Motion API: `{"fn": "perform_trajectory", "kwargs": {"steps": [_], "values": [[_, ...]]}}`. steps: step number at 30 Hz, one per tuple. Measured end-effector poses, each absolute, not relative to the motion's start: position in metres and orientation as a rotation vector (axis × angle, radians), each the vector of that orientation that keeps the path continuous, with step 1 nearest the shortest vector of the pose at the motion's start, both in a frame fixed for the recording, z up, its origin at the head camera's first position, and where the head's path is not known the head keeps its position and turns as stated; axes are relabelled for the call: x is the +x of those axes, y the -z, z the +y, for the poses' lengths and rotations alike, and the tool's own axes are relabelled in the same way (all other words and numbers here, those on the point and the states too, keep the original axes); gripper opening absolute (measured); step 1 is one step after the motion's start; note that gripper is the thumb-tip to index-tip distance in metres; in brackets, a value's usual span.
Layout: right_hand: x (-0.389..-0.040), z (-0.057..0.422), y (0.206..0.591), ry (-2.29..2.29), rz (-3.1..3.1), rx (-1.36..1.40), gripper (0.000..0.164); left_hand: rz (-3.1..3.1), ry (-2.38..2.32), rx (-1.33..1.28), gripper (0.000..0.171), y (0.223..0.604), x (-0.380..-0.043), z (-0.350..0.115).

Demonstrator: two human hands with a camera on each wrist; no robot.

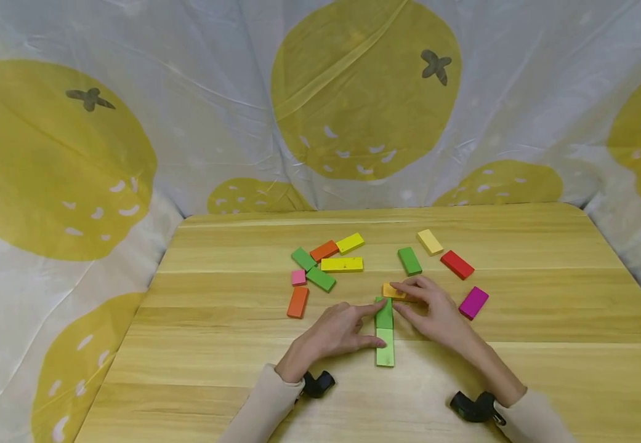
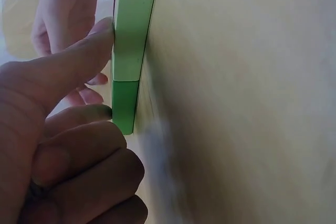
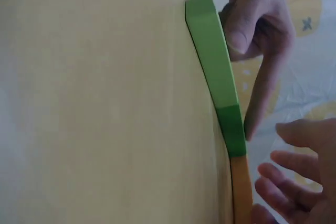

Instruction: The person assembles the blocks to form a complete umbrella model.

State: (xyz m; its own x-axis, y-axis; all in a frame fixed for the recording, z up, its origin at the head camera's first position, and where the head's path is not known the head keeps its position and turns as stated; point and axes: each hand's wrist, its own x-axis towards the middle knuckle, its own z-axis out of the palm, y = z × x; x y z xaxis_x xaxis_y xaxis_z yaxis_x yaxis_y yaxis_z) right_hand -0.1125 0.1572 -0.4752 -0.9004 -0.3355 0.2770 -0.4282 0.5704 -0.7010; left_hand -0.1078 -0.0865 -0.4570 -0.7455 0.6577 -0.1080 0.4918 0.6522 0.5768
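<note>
A light green block (image 1: 385, 358) and a darker green block (image 1: 385, 317) lie end to end on the table. An orange block (image 1: 387, 290) sits crosswise at the darker block's far end, extending right. My left hand (image 1: 335, 332) rests its thumb on the light green block and its extended index finger on the darker one; the left wrist view shows its other fingers curled under, holding nothing. Fingers of my right hand (image 1: 436, 312) touch the top of the orange block, partly covering it. The right thumb is extended beside the darker green block, and no grip shows.
Left of centre lie two yellow blocks (image 1: 342, 264), two orange-red blocks (image 1: 298, 303), two green blocks (image 1: 321, 279) and a pink block (image 1: 298, 277). To the right are green (image 1: 409, 261), pale yellow (image 1: 429, 242), red (image 1: 457, 264) and purple (image 1: 473, 303) blocks. A patterned curtain (image 1: 231, 141) surrounds the table.
</note>
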Motion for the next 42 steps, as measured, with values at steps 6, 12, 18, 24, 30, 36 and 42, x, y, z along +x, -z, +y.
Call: {"fn": "perform_trajectory", "kwargs": {"steps": [6, 12, 18, 24, 30, 36, 42], "values": [[-0.103, 0.154, 0.481, -1.151, -2.645, 0.725, 0.040, 2.544, -0.820, 0.916, 0.069, 0.455, -0.111, -0.088], [-0.100, 0.159, 0.483, -1.037, -2.708, 0.848, 0.051, 2.767, -0.959, 0.846, 0.044, 0.449, -0.126, -0.097], [-0.095, 0.162, 0.485, -0.911, -2.814, 0.920, 0.055, 3.036, -1.034, 0.709, 0.026, 0.447, -0.148, -0.115], [-0.094, 0.164, 0.485, -0.860, -2.829, 0.984, 0.057, 3.108, -0.860, 0.663, 0.039, 0.452, -0.166, -0.127], [-0.094, 0.167, 0.484, -0.842, -2.855, 1.015, 0.062, 3.157, -0.816, 0.657, 0.029, 0.458, -0.172, -0.123], [-0.094, 0.167, 0.484, -0.817, -2.858, 1.047, 0.065, 3.147, -0.846, 0.637, 0.022, 0.460, -0.170, -0.120], [-0.093, 0.166, 0.484, -0.835, -2.854, 1.059, 0.066, 3.074, -0.909, 0.593, 0.032, 0.461, -0.169, -0.120]]}}
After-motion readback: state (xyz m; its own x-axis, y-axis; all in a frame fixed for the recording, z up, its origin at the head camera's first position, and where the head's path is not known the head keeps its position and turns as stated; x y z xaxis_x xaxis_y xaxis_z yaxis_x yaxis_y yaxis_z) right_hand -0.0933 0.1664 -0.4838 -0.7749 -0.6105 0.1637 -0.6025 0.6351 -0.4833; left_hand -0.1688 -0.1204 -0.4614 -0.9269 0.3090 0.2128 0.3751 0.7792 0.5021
